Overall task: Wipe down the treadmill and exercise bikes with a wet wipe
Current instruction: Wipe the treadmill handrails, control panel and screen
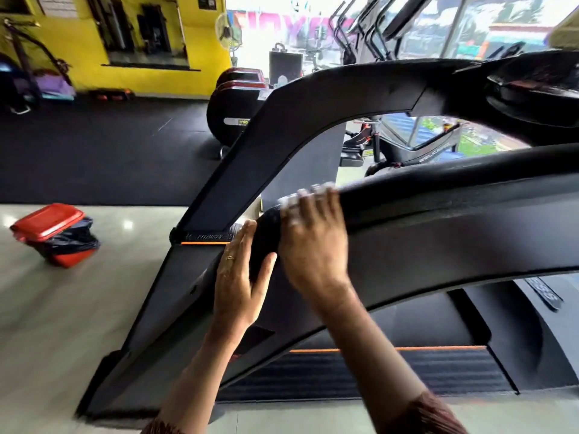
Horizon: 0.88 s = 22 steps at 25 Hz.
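Observation:
A black treadmill fills the view, its padded handrail [438, 180] running from centre to the right. My right hand [313, 239] curls over the rail's near end and presses a white wet wipe [308, 193] against it; the wipe shows only at my fingertips. My left hand [239, 277] lies against the rounded end of the rail with fingers straight and the thumb under the end, a ring on one finger. The treadmill's upright [238, 180] slants up behind my hands, and its belt [360, 374] lies below. Exercise bikes [407, 151] stand beyond, partly hidden.
A red bin [56, 236] with a black liner and red lid sits on the pale floor at the left. Black rubber matting [109, 151] covers the floor behind it, before a yellow wall [87, 48]. Windows [470, 32] and more machines are at the back right.

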Available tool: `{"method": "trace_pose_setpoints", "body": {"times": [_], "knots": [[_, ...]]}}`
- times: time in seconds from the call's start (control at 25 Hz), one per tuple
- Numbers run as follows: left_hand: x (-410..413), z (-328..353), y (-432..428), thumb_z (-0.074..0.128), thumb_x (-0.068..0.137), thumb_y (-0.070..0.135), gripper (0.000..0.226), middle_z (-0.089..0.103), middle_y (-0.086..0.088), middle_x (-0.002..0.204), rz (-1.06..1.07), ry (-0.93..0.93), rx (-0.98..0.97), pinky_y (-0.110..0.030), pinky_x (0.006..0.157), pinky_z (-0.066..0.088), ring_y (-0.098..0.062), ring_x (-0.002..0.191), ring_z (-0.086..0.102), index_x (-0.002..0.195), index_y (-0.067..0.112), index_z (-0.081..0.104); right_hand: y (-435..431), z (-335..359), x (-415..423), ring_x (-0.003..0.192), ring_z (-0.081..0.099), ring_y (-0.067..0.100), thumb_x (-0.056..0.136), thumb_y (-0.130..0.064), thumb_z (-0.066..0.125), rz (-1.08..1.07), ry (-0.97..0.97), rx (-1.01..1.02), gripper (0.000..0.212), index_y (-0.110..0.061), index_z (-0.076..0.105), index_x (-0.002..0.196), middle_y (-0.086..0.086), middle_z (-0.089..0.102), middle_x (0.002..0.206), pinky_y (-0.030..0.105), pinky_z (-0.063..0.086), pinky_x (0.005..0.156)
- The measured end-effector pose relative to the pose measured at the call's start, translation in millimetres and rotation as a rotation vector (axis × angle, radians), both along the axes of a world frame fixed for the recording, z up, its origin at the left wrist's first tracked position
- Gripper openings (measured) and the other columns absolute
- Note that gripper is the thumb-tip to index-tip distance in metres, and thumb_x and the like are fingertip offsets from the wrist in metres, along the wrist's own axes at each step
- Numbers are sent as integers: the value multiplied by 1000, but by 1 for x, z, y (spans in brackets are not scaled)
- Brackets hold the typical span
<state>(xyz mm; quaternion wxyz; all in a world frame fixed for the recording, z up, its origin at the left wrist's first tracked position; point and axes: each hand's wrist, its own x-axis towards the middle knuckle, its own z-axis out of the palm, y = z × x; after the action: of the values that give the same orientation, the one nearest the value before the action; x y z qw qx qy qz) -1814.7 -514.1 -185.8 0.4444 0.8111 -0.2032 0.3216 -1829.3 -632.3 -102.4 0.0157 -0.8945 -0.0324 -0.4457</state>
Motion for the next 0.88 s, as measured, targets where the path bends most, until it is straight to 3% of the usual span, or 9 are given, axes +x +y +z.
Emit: {"method": "trace_pose_setpoints", "body": {"times": [0.08,0.16,0.24,0.4,0.52,0.72,0.8,0.88], "knots": [[-1,-8,11,44,90,35,55,48,-15,137,7,44,5,-30,105,32,-23,125,45,136,6,43,35,-24,-2,114,54,41,82,-12,45,179,92,-126,33,1,68,101,22,65,108,52,30,109],[-2,-18,28,43,91,45,59,51,-15,136,16,142,8,-32,104,34,-23,125,47,134,5,47,32,-33,-4,122,51,38,84,-12,46,232,109,-216,33,-2,68,107,19,64,118,51,26,111],[-5,-30,44,40,90,57,69,49,-11,140,53,220,17,-32,108,32,-21,131,43,137,6,46,13,-27,-1,125,50,35,87,-13,49,151,55,-157,32,-6,66,112,16,62,123,51,23,113],[-11,-56,76,38,86,57,70,48,0,139,116,365,-26,-26,108,31,-15,131,43,138,12,45,23,-22,8,122,51,38,89,-12,50,-52,-76,-25,30,-1,64,114,18,62,120,49,15,115],[-1,-74,98,36,89,66,76,39,5,139,-2,333,62,-22,110,27,-11,132,38,140,10,41,59,-60,14,123,49,41,84,-7,46,25,-28,-151,36,6,62,113,24,61,120,47,12,116],[19,-95,125,34,91,65,76,30,-5,147,-211,316,190,-27,114,22,-16,139,28,143,10,25,99,-124,7,129,44,33,87,-10,44,99,73,-317,38,-2,63,119,17,59,128,42,7,119],[25,-98,136,38,93,59,77,25,-10,152,-285,266,272,-26,116,17,-14,142,21,146,6,22,91,-129,5,130,41,29,86,-10,50,120,34,-398,37,-4,64,120,15,58,130,44,10,118],[33,-96,140,38,95,55,77,22,-13,154,-337,203,317,-24,117,12,-15,143,17,147,2,20,66,-110,7,128,43,31,82,-10,61,22,-94,-330,37,-7,65,119,16,58,129,49,18,113]]}}
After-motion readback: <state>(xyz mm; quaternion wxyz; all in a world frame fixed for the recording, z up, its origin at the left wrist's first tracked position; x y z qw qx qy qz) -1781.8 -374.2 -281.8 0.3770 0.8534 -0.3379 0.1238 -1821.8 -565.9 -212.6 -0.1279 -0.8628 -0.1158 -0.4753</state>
